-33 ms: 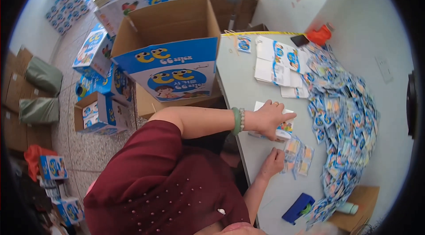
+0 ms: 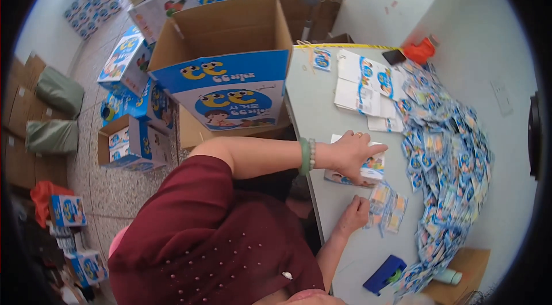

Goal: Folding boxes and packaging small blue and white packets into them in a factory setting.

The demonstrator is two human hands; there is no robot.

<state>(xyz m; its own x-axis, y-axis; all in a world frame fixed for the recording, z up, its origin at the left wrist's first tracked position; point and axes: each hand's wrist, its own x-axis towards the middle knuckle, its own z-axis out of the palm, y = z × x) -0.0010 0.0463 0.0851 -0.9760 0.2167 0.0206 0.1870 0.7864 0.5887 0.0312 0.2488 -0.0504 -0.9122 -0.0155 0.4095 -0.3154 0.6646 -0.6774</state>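
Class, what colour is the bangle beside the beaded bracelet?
The bangle is green, seen best in the head view.

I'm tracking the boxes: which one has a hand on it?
The small white box on the table, beneath the left hand. The others, like the large open carton beside the table, have no hand on them.

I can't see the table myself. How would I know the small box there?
Find the pale table right of the big open carton. Near its left edge, the left hand lies on the small box, white with coloured print. Unlike the flat white cardboard and heaped packets nearby, it has raised sides and a hand on top.
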